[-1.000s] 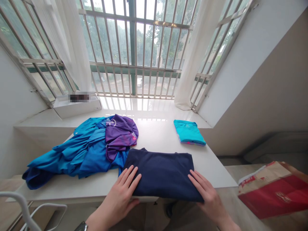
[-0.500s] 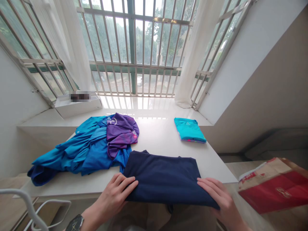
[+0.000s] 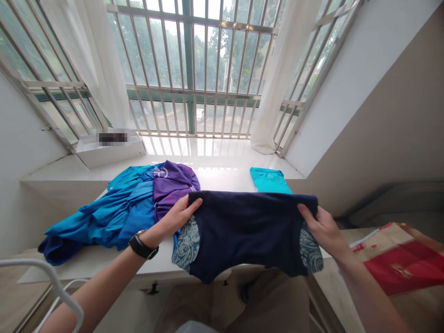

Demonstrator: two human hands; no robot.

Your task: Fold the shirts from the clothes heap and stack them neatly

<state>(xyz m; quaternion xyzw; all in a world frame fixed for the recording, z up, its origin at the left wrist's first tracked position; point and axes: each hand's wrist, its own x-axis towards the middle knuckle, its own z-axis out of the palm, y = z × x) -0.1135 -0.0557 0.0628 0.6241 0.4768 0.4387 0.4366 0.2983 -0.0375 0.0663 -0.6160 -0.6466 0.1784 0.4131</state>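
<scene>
A navy shirt (image 3: pixel 248 231) with paisley-patterned patches at both sides hangs stretched between my hands, its straight folded edge at the top. My left hand (image 3: pixel 185 208) pinches its upper left corner, thumb on the near face. At the upper right corner my right hand (image 3: pixel 317 219) grips it the same way. The shirt is held up in front of the table's near edge. Behind my left hand lie a crumpled purple shirt (image 3: pixel 171 182) and a heap of blue shirts (image 3: pixel 114 212). A folded turquoise shirt (image 3: pixel 270 178) is partly hidden behind the navy one.
The white table (image 3: pixel 222 178) runs up to a barred window (image 3: pixel 194 92). A white box (image 3: pixel 114 155) sits at the back left. On the right is a red and tan paper bag (image 3: pixel 405 263); a white curved tube (image 3: pixel 52 277) stands at the lower left.
The navy shirt has been lifted from the table's near edge and turned up, so its patterned side patches now show. Both hands have risen and moved away from me with it.
</scene>
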